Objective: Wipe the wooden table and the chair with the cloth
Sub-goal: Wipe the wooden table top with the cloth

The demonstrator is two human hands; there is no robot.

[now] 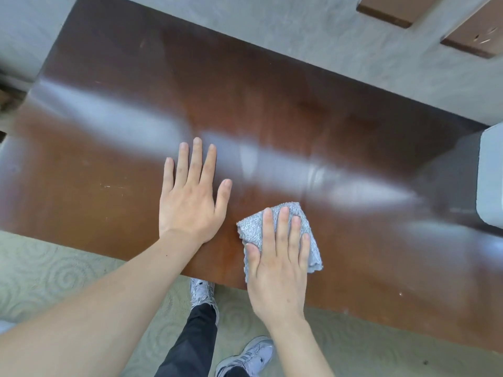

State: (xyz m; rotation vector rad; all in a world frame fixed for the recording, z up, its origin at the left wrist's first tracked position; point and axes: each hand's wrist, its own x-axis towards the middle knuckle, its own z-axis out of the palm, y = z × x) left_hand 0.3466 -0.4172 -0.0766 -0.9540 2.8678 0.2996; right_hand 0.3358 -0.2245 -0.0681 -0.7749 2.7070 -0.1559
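A glossy dark-brown wooden table (114,148) fills most of the head view and reflects pale light in streaks. My left hand (190,197) lies flat on it, palm down, fingers spread, holding nothing. To its right my right hand (277,265) presses a folded grey cloth (251,227) onto the tabletop near the front edge, fingers extended over the cloth. The cloth sticks out beyond my fingertips and on both sides of the hand. No chair is clearly in view.
A pale grey-white object (490,180) rests at the table's right edge. Brown wooden pieces (479,36) show at the top right. Grey floor lies beyond the table. Patterned pale carpet (49,276) lies below the front edge, with my legs and grey sneakers (202,292).
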